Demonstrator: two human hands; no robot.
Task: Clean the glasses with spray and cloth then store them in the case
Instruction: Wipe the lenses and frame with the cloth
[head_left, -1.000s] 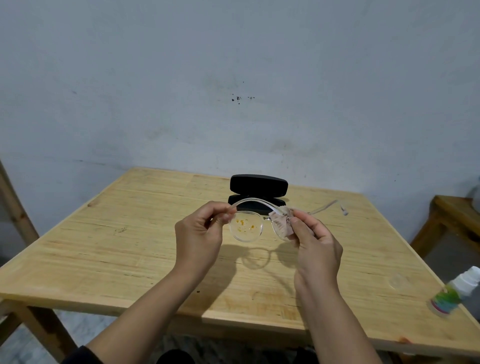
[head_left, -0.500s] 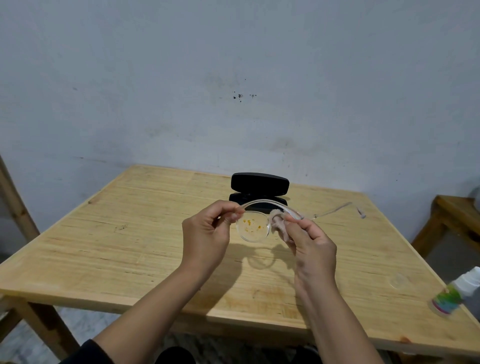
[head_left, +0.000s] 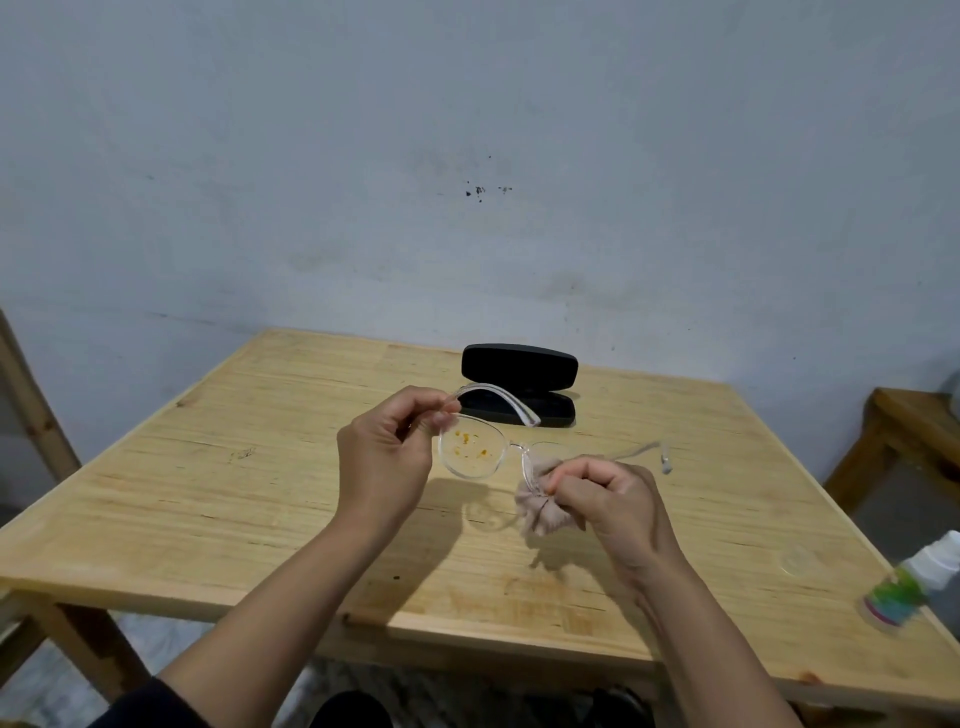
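Observation:
Clear-framed glasses hang in the air above the wooden table, temples unfolded. Yellow-orange specks dot the left lens. My left hand pinches the frame at its left hinge. My right hand grips a bunched beige cloth pressed around the right lens, which is mostly hidden by it. Behind the glasses, a black case stands open on the table. The spray bottle, white-capped with a green label, lies at the table's right edge.
A small clear cap or ring lies on the table near the bottle. A wooden bench stands to the right, a wooden post to the left. A grey wall is behind the table.
My right hand with the cloth has dropped lower and pulled the cloth down off the right lens edge. The glasses have tilted and spread out; the view has shifted slightly.

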